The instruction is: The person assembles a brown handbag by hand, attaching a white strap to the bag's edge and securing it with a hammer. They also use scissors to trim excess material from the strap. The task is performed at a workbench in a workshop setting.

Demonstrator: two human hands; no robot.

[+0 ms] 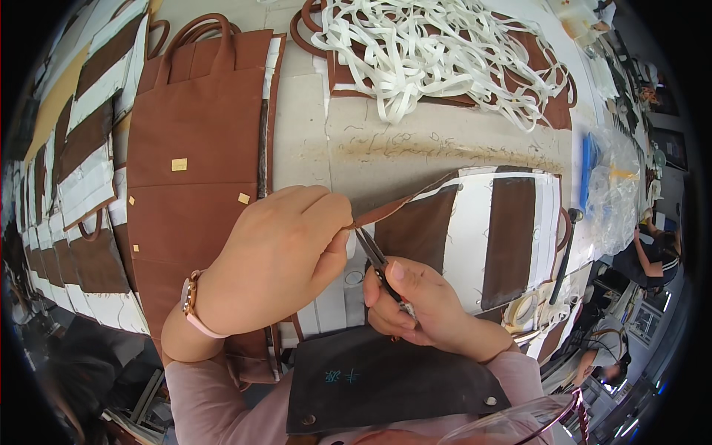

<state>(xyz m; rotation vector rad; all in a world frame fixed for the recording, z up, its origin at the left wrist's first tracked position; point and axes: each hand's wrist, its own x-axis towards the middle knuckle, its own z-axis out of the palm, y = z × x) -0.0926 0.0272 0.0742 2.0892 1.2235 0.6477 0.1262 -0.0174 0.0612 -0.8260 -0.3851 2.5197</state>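
Observation:
My left hand is closed in a pinch on the brown edge strip of a bag piece with brown and white bands. The piece stretches away to the right, and loose threads hang along its seams. In my closed right hand is a pair of small dark thread snips, their pointed tips right at the strip by my left fingertips. My left fingers partly hide the exact spot where the tips meet the strip.
A brown handbag with small tape tags lies at the left, beside stacked bag pieces. Tangled white tape covers more brown pieces at the back. A hammer and clear plastic lie right. Thread scraps litter the table.

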